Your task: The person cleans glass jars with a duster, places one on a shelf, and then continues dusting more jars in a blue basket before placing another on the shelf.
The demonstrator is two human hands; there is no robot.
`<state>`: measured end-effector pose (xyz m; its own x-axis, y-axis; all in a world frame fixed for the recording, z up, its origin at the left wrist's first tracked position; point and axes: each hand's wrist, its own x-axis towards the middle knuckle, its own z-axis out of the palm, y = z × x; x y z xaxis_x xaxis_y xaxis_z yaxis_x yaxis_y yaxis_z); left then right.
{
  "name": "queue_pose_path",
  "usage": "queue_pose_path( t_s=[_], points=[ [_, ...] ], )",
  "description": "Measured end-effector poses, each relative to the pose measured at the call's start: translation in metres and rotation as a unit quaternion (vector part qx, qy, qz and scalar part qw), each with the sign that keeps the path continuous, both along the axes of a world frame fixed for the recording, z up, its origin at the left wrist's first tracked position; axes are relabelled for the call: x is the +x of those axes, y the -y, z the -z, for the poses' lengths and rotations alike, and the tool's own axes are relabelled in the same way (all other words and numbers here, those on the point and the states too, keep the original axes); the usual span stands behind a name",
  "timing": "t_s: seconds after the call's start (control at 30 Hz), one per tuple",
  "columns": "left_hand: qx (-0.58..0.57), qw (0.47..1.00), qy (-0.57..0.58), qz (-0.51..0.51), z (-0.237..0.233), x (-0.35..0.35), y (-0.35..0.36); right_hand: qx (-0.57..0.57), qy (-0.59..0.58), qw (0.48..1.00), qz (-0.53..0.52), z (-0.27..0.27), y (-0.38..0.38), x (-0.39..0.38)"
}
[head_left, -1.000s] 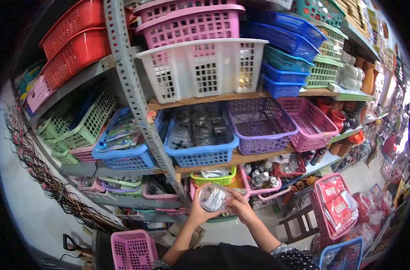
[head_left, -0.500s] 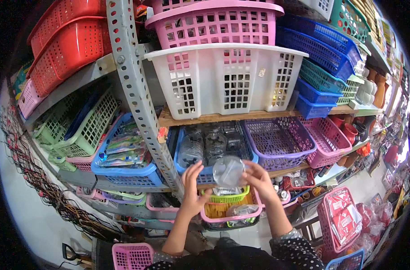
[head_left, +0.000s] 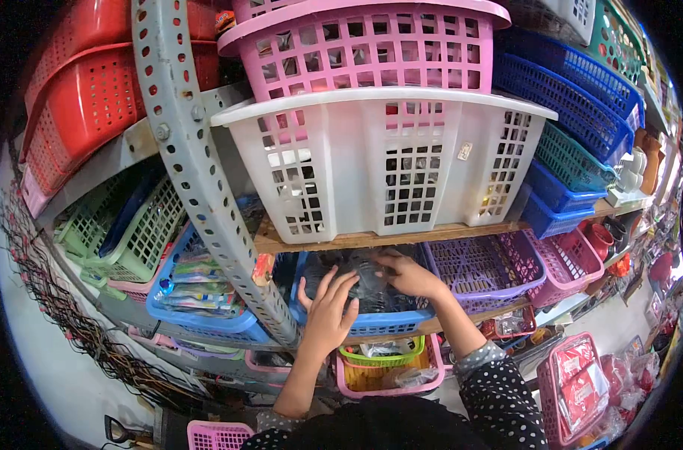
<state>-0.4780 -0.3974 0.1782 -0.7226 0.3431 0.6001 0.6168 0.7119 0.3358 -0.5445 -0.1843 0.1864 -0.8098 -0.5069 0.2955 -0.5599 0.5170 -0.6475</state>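
Note:
Both of my hands reach over a blue basket (head_left: 390, 324) on the shelf below a large white basket (head_left: 356, 172). In the basket lie clear plastic items (head_left: 367, 283), dark and hard to make out. My left hand (head_left: 330, 307) rests at their left side, back upward, fingers spread, nothing seen in it. My right hand (head_left: 409, 275) is at their right side with its fingers bent over them; the fingertips are partly hidden, and what they hold, if anything, cannot be made out.
A perforated metal post (head_left: 199, 172) stands left of my hands. To the right sits a purple basket (head_left: 484, 270). Below are a pink basket (head_left: 390, 386) and a green one (head_left: 382, 351). A wooden shelf edge (head_left: 379, 238) runs just above the hands.
Both hands have moved forward into the blue basket. The clear round plastic item my right hand held in front of the basket is no longer distinct. The view has shifted closer to the shelf.

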Motion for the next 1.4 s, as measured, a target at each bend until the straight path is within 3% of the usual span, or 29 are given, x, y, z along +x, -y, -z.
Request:
queue_pose_path(
  t_s=[0.03,0.13,0.23,0.67,0.87,0.9,1.07,1.27,1.4],
  points=[
    [-0.019,1.000,0.006,-0.003,0.003,-0.002,0.000,0.051,-0.033,0.998,-0.004,0.003,-0.002,-0.002],
    [-0.014,1.000,0.009,-0.002,0.010,-0.008,0.000,0.016,-0.086,0.996,0.017,0.013,-0.001,-0.001],
    [-0.017,1.000,0.009,-0.008,0.010,-0.010,0.000,-0.020,-0.083,0.996,0.033,0.012,-0.001,0.000],
    [-0.033,0.999,-0.015,-0.040,0.006,-0.006,-0.005,0.013,-0.096,0.995,0.022,0.015,-0.003,0.003],
    [0.011,0.999,-0.009,-0.038,-0.002,0.010,-0.007,-0.022,-0.059,0.994,0.085,-0.001,0.004,0.040],
    [0.010,0.999,-0.008,-0.036,-0.004,0.015,-0.009,-0.010,-0.101,0.989,0.108,-0.003,0.005,0.049],
    [0.036,0.998,-0.040,0.015,0.002,0.042,-0.018,0.029,-0.232,0.956,0.180,-0.003,0.010,0.103],
    [0.068,0.987,0.007,0.144,0.031,0.080,-0.043,0.034,-0.184,0.959,0.213,0.031,-0.004,0.184],
    [0.092,0.968,0.046,0.230,0.067,0.106,-0.074,0.027,-0.157,0.939,0.304,0.069,-0.026,0.249]
  ],
)
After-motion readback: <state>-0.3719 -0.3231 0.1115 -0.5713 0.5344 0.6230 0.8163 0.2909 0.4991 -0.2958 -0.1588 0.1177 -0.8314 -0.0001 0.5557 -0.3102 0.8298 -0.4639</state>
